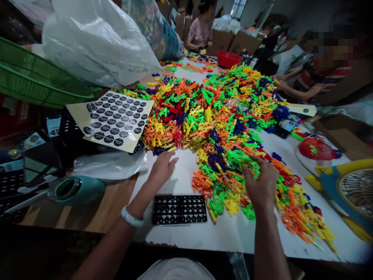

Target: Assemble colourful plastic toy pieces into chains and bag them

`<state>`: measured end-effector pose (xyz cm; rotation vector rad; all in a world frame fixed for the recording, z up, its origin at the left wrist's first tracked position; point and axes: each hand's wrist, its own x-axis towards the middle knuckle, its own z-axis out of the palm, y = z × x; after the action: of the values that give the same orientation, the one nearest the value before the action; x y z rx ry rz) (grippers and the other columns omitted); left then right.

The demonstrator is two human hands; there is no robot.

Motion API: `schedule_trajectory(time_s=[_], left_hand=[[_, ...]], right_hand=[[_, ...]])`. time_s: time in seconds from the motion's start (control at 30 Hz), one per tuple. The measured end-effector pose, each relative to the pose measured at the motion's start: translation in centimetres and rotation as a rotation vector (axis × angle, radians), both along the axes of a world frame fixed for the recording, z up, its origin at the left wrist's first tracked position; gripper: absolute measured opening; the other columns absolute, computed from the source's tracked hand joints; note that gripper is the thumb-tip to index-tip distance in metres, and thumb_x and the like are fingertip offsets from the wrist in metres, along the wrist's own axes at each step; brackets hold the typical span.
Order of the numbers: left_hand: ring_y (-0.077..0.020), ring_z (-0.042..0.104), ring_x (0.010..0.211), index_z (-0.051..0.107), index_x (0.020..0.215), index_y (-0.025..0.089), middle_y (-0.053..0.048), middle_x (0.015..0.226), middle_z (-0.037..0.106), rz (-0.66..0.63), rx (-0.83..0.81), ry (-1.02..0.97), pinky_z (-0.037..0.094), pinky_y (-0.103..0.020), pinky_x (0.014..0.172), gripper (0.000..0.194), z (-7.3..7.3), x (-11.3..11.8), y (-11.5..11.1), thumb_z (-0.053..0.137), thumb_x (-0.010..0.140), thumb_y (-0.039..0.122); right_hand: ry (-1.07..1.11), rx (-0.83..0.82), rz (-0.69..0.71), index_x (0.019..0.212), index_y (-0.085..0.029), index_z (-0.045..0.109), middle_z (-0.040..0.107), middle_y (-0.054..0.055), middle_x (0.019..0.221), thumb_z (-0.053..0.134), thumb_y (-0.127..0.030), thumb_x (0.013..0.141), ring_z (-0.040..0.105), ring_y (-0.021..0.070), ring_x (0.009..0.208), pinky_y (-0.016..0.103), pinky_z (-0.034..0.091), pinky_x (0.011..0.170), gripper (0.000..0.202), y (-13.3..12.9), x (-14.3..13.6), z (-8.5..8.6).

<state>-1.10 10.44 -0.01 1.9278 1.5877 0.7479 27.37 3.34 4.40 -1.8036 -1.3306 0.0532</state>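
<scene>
A heap of small plastic figure-shaped pieces [186,112] in orange, green, yellow, blue and red spreads over the white table [180,171]. My left hand [161,169] hovers by the heap's near left edge, fingers stretched forward and apart, with nothing visible in it. Over the nearer part of the heap is my right hand [260,182], thumb and fingers spread beside some green pieces [239,157]; whether it touches them I cannot tell. Between my forearms lies a black perforated tray [179,210], flat near the table's front edge.
Sheets of black round stickers [116,120] lie left of the heap, near a teal jar [78,190] and a green basket [37,77]. At right stand a blue and yellow fan [346,186] and a red mesh piece [316,148]. Two people sit across the table, near a red basin [229,59].
</scene>
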Motion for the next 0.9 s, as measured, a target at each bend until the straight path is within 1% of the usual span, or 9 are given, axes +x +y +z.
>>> schedule_trajectory(time_s=[0.07, 0.1, 0.23, 0.3, 0.47, 0.6, 0.7, 0.8, 0.9], left_hand=[[-0.0277, 0.051, 0.118, 0.063, 0.112, 0.012, -0.015, 0.118, 0.062, 0.049, 0.041, 0.088, 0.038, -0.045, 0.103, 0.028, -0.4, -0.1, 2.5, 0.048, 0.088, 0.019], [-0.0282, 0.051, 0.117, 0.065, 0.108, 0.014, -0.014, 0.114, 0.063, 0.053, 0.050, 0.129, 0.038, -0.045, 0.102, 0.027, -0.6, -0.1, 3.5, 0.051, 0.085, 0.015], [-0.0269, 0.054, 0.107, 0.070, 0.092, 0.016, -0.011, 0.104, 0.064, 0.028, 0.065, 0.283, 0.041, -0.040, 0.094, 0.021, -1.2, -0.4, 5.4, 0.055, 0.079, 0.010], [-0.0261, 0.055, 0.103, 0.070, 0.088, 0.016, -0.011, 0.101, 0.063, 0.022, 0.058, 0.345, 0.042, -0.038, 0.089, 0.017, -1.3, -1.1, 5.1, 0.055, 0.081, 0.013], [-0.0226, 0.057, 0.092, 0.068, 0.083, 0.015, -0.010, 0.092, 0.064, 0.030, 0.005, 0.437, 0.043, -0.033, 0.083, 0.016, -0.3, -4.6, 1.0, 0.054, 0.086, 0.024], [-0.0244, 0.058, 0.090, 0.065, 0.091, 0.013, -0.011, 0.091, 0.064, 0.082, -0.042, 0.474, 0.042, -0.035, 0.080, 0.021, 0.6, -6.3, -5.3, 0.047, 0.090, 0.024], [-0.0238, 0.059, 0.087, 0.064, 0.088, 0.016, -0.009, 0.088, 0.065, 0.065, -0.168, 0.496, 0.041, -0.033, 0.076, 0.016, 0.1, -6.4, -8.8, 0.052, 0.087, 0.026], [-0.0246, 0.060, 0.090, 0.063, 0.088, 0.016, -0.010, 0.089, 0.066, 0.099, -0.241, 0.480, 0.042, -0.033, 0.076, 0.015, -0.8, -5.7, -9.4, 0.055, 0.085, 0.027], [-0.0240, 0.061, 0.092, 0.063, 0.092, 0.016, -0.011, 0.092, 0.066, 0.129, -0.220, 0.377, 0.043, -0.033, 0.079, 0.019, -1.3, -4.5, -7.9, 0.048, 0.089, 0.028]], right_hand=[[-0.266, 0.055, -0.085, 0.113, -0.018, 0.062, 0.056, 0.016, 0.121, 0.059, -0.025, 0.082, 0.044, 0.0344, 0.118, 0.058, 0.030, 0.098, 0.032, 0.8, -1.3, -0.5], [-0.328, 0.051, -0.015, 0.112, -0.019, 0.063, 0.056, 0.016, 0.122, 0.055, -0.019, 0.084, 0.044, 0.0329, 0.119, 0.056, 0.030, 0.099, 0.030, 1.3, -2.9, -1.1], [-0.401, -0.024, 0.721, 0.115, -0.022, 0.061, 0.054, 0.010, 0.129, 0.047, -0.006, 0.086, 0.046, 0.0223, 0.117, 0.037, 0.039, 0.095, 0.036, 3.6, -12.0, -4.1], [-0.512, -0.129, 0.885, 0.114, -0.022, 0.061, 0.056, 0.010, 0.126, 0.050, -0.012, 0.089, 0.048, 0.0223, 0.111, 0.034, 0.042, 0.090, 0.029, 4.7, -15.2, -5.2], [-0.626, -0.247, 0.890, 0.095, -0.020, 0.063, 0.060, 0.009, 0.103, 0.054, -0.020, 0.092, 0.050, 0.0231, 0.095, 0.034, 0.042, 0.082, 0.010, 4.9, -15.5, -5.7], [-0.360, -0.310, 0.797, 0.094, -0.018, 0.058, 0.061, 0.007, 0.096, 0.052, -0.021, 0.093, 0.053, 0.0204, 0.090, 0.031, 0.043, 0.080, 0.007, 2.6, -13.9, -5.5], [-0.179, -0.422, 0.747, 0.094, -0.018, 0.057, 0.063, 0.006, 0.091, 0.053, -0.023, 0.093, 0.056, 0.0191, 0.084, 0.030, 0.044, 0.077, 0.007, 0.9, -14.3, -5.5], [-0.117, -0.486, 0.759, 0.092, -0.018, 0.058, 0.064, 0.007, 0.093, 0.053, -0.024, 0.092, 0.057, 0.0204, 0.087, 0.031, 0.044, 0.079, 0.008, 0.3, -15.4, -5.7], [0.016, -0.486, 0.769, 0.090, -0.019, 0.060, 0.065, 0.007, 0.092, 0.052, -0.025, 0.092, 0.058, 0.0200, 0.089, 0.031, 0.043, 0.081, 0.010, 0.7, -16.8, -5.8]])
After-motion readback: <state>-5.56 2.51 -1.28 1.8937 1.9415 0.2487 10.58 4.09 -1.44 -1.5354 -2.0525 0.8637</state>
